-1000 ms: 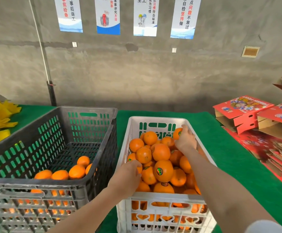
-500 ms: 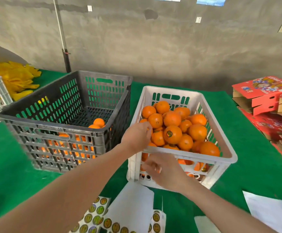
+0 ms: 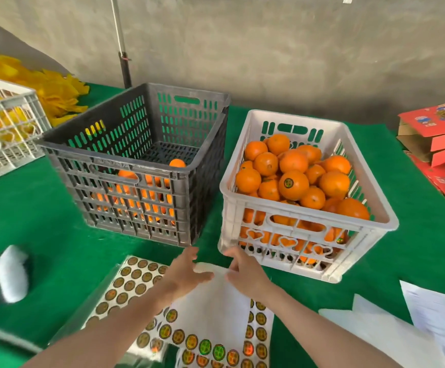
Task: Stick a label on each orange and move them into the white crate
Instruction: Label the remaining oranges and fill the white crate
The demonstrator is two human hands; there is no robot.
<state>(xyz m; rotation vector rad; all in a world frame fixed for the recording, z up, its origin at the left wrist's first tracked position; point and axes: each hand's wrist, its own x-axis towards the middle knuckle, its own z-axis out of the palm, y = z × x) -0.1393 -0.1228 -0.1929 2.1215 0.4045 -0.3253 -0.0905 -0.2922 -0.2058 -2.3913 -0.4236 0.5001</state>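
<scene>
Roughly twenty oranges [image 3: 293, 184]; left hand [image 3: 187, 274], right hand [image 3: 245, 274] touch one sheet [image 3: 216, 309].

Bright even daylight; soft shadows; motion blur lower left; wide-angle edge distortion.

My left hand [image 3: 187, 274] and right hand [image 3: 245, 272] are smeared where they meet the top edge of the white backing sheet [image 3: 216, 301], so I cannot tell whether either pinches it. The dark grey slatted plastic crate [image 3: 126, 166] hides most of its oranges [image 3: 177, 163] behind its near wall. The round printed labels [image 3: 205, 346] are too small to read, and their sheet runs off the bottom edge. A blurred black-and-white object [image 3: 9, 274] on the green tabletop [image 3: 43, 221] is unrecognisable. The right edge cuts the red printed cardboard boxes [image 3: 441, 128].
</scene>
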